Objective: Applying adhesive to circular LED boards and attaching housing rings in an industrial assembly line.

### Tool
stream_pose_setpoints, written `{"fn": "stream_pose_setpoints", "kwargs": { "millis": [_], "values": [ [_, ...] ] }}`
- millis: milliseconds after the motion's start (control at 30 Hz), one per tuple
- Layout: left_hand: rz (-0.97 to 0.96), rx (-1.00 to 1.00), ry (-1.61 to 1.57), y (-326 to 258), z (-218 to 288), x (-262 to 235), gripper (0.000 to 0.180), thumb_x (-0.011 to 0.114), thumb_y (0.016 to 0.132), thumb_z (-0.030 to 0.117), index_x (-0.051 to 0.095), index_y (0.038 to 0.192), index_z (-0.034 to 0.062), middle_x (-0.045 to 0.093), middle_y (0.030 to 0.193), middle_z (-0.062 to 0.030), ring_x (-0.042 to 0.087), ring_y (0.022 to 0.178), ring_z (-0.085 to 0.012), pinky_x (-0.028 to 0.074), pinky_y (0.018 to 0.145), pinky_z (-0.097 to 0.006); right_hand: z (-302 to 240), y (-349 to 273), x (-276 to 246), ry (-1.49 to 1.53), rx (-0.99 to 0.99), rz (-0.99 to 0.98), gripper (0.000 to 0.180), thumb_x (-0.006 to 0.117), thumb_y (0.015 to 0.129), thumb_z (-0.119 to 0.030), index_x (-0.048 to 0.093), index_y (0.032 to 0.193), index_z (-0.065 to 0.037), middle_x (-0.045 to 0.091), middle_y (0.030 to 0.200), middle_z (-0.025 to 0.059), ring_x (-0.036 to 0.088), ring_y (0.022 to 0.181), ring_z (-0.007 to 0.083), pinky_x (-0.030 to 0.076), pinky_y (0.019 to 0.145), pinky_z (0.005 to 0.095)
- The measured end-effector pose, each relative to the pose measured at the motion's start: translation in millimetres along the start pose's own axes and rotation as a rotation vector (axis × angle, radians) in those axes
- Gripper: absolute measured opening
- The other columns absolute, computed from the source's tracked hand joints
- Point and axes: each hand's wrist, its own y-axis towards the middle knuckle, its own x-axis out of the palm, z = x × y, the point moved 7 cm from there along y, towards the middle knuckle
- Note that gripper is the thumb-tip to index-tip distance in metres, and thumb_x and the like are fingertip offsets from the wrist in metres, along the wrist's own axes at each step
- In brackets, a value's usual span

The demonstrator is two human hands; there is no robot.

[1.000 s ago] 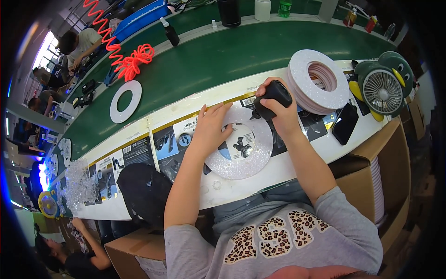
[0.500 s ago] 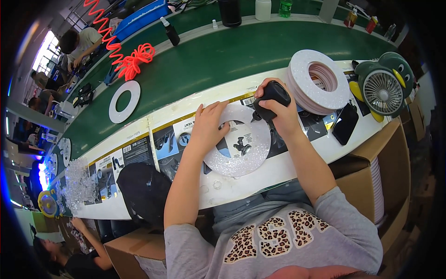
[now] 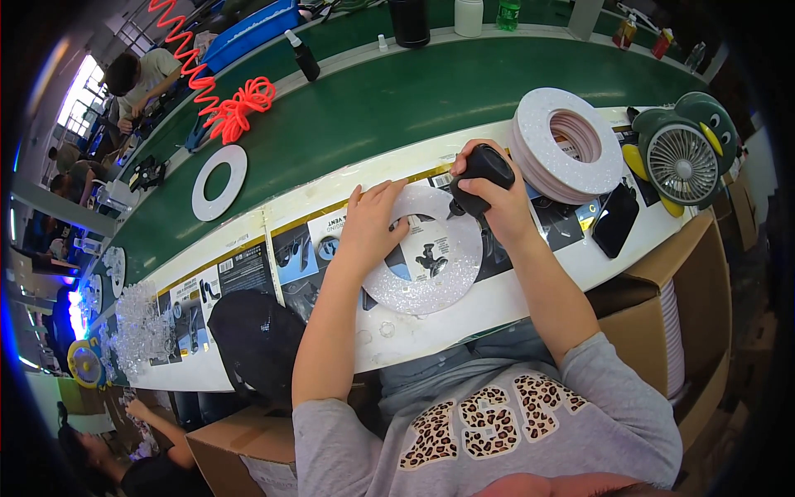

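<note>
A flat white glittery ring [image 3: 426,300] lies on printed cards on the white worktop in front of me. My left hand [image 3: 377,224] rests on the ring's left side, fingers stretched out and thumb reaching over the central hole. My right hand [image 3: 505,199] grips a black handheld tool [image 3: 489,170] with a rounded body. The tool's narrow tip meets the ring's upper right part; what lies right under the tip is too small to tell. Through the hole a printed picture of a small black device shows.
To the right stand a stack of similar rings [image 3: 609,170], a black phone [image 3: 615,220] and a green fan [image 3: 683,166]. Another ring [image 3: 235,170] lies on the green belt [image 3: 356,112]. Clear plastic pieces [image 3: 141,327] sit at left; cardboard boxes [image 3: 240,447] stand below. Co-workers are at left.
The ring on the green belt has shifted slightly left. At lower left, a co-worker's hand and head have moved a little. My hands and the tool are almost still.
</note>
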Motion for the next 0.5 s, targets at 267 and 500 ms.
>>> {"fn": "stream_pose_setpoints", "kwargs": {
  "millis": [267,500],
  "values": [
    [0.006,0.002,-0.003,-0.1,-0.1,-0.5,0.054,0.067,0.078,0.014,0.051,0.129,0.0067,0.058,0.126,-0.0154,0.051,0.122,-0.0306,0.027,0.113,-0.05,1.2,0.5,-0.4,-0.013,0.013,-0.007,0.037,0.058,0.071,0.005,0.053,0.107,-0.004,0.057,0.092,0.0059,0.055,0.093,0.0162,0.044,0.087,0.0282],
    [-0.001,0.002,-0.003,0.3,0.8,-0.2,0.054,0.067,0.078,0.014,0.051,0.129,0.0067,0.058,0.126,-0.0155,0.051,0.122,-0.0306,0.027,0.113,-0.05,-1.6,-0.2,-4.7,-0.014,0.007,0.026,0.037,0.058,0.07,0.005,0.053,0.106,-0.003,0.057,0.092,0.0065,0.055,0.094,0.017,0.044,0.089,0.0286]
  ]
}}
